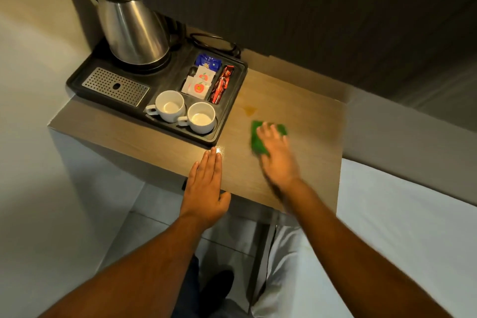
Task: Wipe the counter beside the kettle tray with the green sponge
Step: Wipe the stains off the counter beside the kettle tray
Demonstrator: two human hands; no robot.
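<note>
A green sponge [257,140] lies flat on the wooden counter [304,121], right of the black kettle tray [233,100]. My right hand [277,155] presses down on the sponge with fingers spread; it is motion-blurred. A small brownish stain [249,109] sits on the wood just beyond the sponge, near the tray's right edge. My left hand [206,186] rests flat on the counter's front edge, fingers together, holding nothing. Its fingertips are just short of the tray's front corner.
The tray holds a steel kettle [131,31], a perforated drip grate [115,86], two white cups [187,115] and sachets [204,77]. A black cord [214,42] lies behind the tray. A white bed [402,214] adjoins the counter's right side. Tiled floor lies below.
</note>
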